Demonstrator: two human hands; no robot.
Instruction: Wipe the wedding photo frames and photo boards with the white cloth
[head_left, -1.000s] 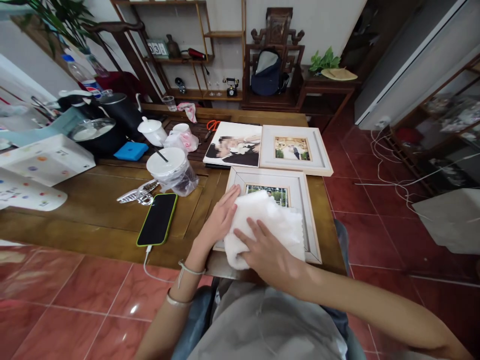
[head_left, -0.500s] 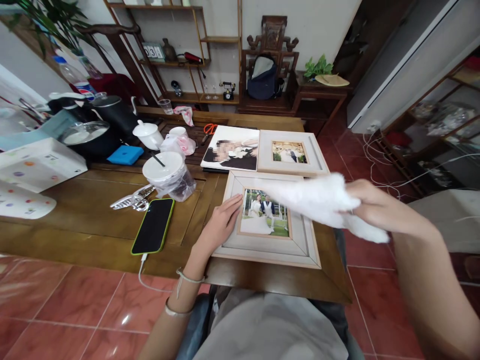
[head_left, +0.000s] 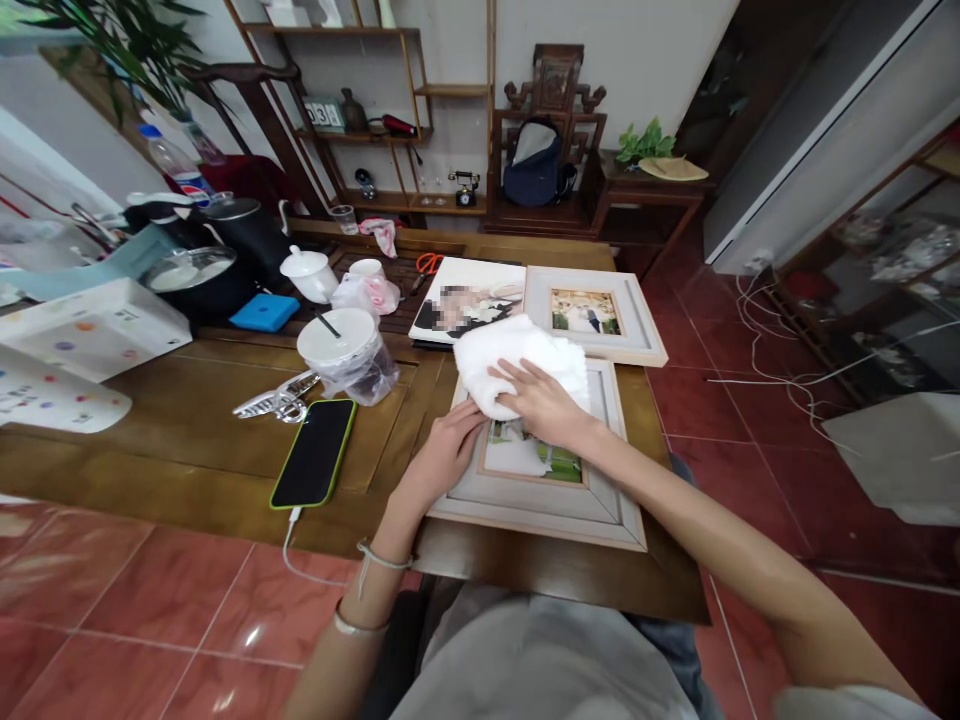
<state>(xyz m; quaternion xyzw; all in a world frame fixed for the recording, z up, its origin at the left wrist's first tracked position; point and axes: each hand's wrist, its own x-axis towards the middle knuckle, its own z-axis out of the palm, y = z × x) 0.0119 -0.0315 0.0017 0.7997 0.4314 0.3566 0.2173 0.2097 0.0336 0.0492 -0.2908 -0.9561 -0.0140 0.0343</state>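
Observation:
A framed wedding photo (head_left: pixel 536 515) with a whitewashed wooden border lies flat near the table's front edge. My left hand (head_left: pixel 448 445) rests on its left border, fingers stretched out and close to the cloth. Over the upper part of the picture is a white towel (head_left: pixel 491 350), bunched and fluffy, which my right hand (head_left: pixel 544 402) holds down against the frame with its fingers over it. The towel hides the couple's upper bodies and much of the frame's top border.
Behind lie a second framed photo (head_left: pixel 634 320) and a photo panel (head_left: pixel 480 275). To the left are a charging phone (head_left: pixel 313 455), a bunch of keys (head_left: pixel 274 400), a lidded cup in plastic (head_left: pixel 341 340), orange scissors (head_left: pixel 429 263) and a blue box (head_left: pixel 264 312).
My right hand has swung the towel in from the right and laid it on the frame's upper part. My left hand has stayed on the left border.

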